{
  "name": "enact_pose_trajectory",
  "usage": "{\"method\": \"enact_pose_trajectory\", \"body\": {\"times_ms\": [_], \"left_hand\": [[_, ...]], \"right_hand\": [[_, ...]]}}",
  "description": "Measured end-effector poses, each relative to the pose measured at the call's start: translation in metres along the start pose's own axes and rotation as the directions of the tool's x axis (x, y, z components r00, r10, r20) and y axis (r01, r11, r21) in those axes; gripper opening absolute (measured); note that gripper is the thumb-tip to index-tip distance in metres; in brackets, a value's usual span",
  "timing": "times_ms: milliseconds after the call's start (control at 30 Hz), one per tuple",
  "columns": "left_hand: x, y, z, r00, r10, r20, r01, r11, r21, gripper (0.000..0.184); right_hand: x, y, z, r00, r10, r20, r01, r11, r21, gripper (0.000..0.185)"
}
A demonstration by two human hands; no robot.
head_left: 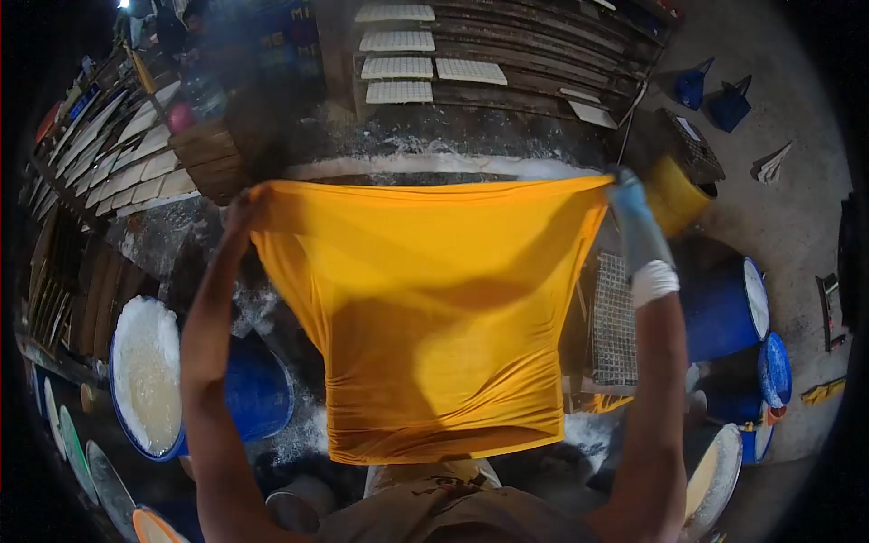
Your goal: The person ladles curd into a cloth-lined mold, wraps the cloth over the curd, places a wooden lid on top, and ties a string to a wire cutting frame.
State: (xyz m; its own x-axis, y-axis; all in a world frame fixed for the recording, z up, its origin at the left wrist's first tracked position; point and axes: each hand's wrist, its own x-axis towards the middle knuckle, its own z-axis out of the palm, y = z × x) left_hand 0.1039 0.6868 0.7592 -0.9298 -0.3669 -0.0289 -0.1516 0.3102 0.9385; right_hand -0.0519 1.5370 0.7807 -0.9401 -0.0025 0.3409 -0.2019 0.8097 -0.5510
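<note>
A large orange-yellow cloth [444,308] is stretched out in front of my body, its upper edge pulled nearly straight between my two hands. My left hand [246,210], bare, is closed on the cloth's upper left corner. At the upper right corner my right hand [629,195] grips the cloth, in a light blue glove with a white band at the wrist. Folds gather along the cloth's lower part, near my waist. The cloth hides most of what lies behind it.
A blue drum [145,380] with white, powdery contents stands at the left. Other blue drums [724,308] are at the right, near a wire grid [614,317] and a yellow container [677,195]. Racks with white trays [398,68] line the back.
</note>
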Motion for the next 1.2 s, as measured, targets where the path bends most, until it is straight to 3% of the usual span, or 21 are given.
{"method": "enact_pose_trajectory", "body": {"times_ms": [67,100,167,233,300,367,467,567,633,667,733,767,800,833,933,967,1033,1067,1100,1133,1200], "left_hand": [[0.054,-0.133,0.023,0.938,0.334,0.096,-0.339,0.817,0.467,0.039],[0.026,-0.132,0.049,0.976,0.212,0.052,-0.219,0.936,0.276,0.047],[-0.007,-0.140,0.072,0.969,0.174,0.176,-0.226,0.912,0.344,0.049],[-0.043,-0.162,0.089,0.942,0.132,0.310,-0.168,0.981,0.093,0.045],[-0.077,-0.185,0.106,0.882,-0.018,0.471,-0.032,0.995,0.097,0.039],[-0.102,-0.212,0.123,0.828,-0.154,0.539,0.073,0.983,0.169,0.034],[-0.114,-0.237,0.130,0.839,-0.281,0.466,0.189,0.954,0.234,0.028],[-0.094,-0.226,0.110,0.953,-0.173,0.249,0.138,0.979,0.151,0.025],[-0.082,-0.177,0.086,0.996,0.000,0.085,0.006,0.998,-0.070,0.026],[-0.088,-0.110,0.071,0.994,0.105,-0.021,-0.105,0.933,-0.345,0.025],[-0.076,-0.098,0.044,0.992,0.121,-0.033,-0.126,0.953,-0.277,0.022],[-0.076,-0.097,0.035,0.990,0.135,-0.044,-0.141,0.965,-0.223,0.020],[-0.088,-0.098,0.038,0.995,0.076,-0.059,-0.089,0.961,-0.263,0.018],[-0.103,-0.109,0.039,0.979,0.184,-0.083,-0.185,0.983,-0.011,0.021],[-0.176,-0.184,0.033,0.989,0.137,0.059,-0.148,0.939,0.310,0.032],[-0.202,-0.246,0.020,0.950,0.145,0.278,-0.272,0.820,0.504,0.036],[-0.308,-0.216,0.006,0.875,-0.072,0.478,-0.300,0.694,0.654,0.073],[-0.348,-0.209,0.003,0.761,-0.372,0.532,-0.229,0.614,0.756,0.095],[-0.390,-0.226,-0.004,0.740,-0.267,0.617,-0.239,0.753,0.613,0.102],[-0.412,-0.218,-0.001,0.737,-0.272,0.619,-0.242,0.749,0.617,0.102],[-0.463,-0.175,0.019,0.700,-0.298,0.649,0.206,0.954,0.216,0.089]], "right_hand": [[-0.037,-0.020,0.058,0.996,-0.028,0.086,0.041,0.988,-0.150,0.045],[-0.058,-0.044,0.073,0.983,0.139,0.123,-0.108,0.967,-0.230,0.051],[-0.095,-0.082,0.102,0.869,0.469,0.161,-0.374,0.833,-0.408,0.071],[-0.125,-0.098,0.127,0.936,0.319,0.148,-0.256,0.906,-0.337,0.081],[-0.147,-0.158,0.139,0.937,0.283,0.204,-0.185,0.899,-0.398,0.085],[-0.168,-0.169,0.177,0.977,-0.061,0.202,0.124,0.941,-0.314,0.089],[-0.205,-0.247,0.219,0.936,-0.255,0.242,0.298,0.941,-0.159,0.088],[-0.230,-0.309,0.273,0.857,-0.389,0.337,0.419,0.908,-0.018,0.082],[-0.248,-0.338,0.321,0.823,-0.506,0.257,0.507,0.860,0.068,0.079],[-0.250,-0.350,0.340,0.825,-0.507,0.251,0.504,0.860,0.079,0.079],[-0.257,-0.371,0.372,0.746,-0.518,0.419,0.485,0.853,0.193,0.076],[-0.273,-0.359,0.405,0.766,-0.586,0.264,0.574,0.808,0.131,0.073],[-0.282,-0.355,0.420,0.770,-0.580,0.267,0.599,0.801,0.012,0.070],[-0.288,-0.356,0.428,0.775,-0.572,0.270,0.615,0.782,-0.107,0.067],[-0.281,-0.382,0.380,0.774,-0.397,0.493,0.467,0.884,-0.021,0.063],[-0.285,-0.379,0.368,0.778,-0.390,0.493,0.459,0.888,-0.021,0.063],[-0.302,-0.369,0.340,0.828,-0.442,0.345,0.430,0.895,0.115,0.062],[-0.312,-0.368,0.315,0.811,-0.423,0.404,0.406,0.904,0.131,0.062],[-0.329,-0.362,0.303,0.813,-0.419,0.404,0.401,0.906,0.132,0.062],[-0.352,-0.358,0.292,0.802,-0.434,0.411,0.399,0.901,0.173,0.061],[-0.394,-0.355,0.279,0.791,-0.451,0.413,0.392,0.893,0.223,0.061]]}}
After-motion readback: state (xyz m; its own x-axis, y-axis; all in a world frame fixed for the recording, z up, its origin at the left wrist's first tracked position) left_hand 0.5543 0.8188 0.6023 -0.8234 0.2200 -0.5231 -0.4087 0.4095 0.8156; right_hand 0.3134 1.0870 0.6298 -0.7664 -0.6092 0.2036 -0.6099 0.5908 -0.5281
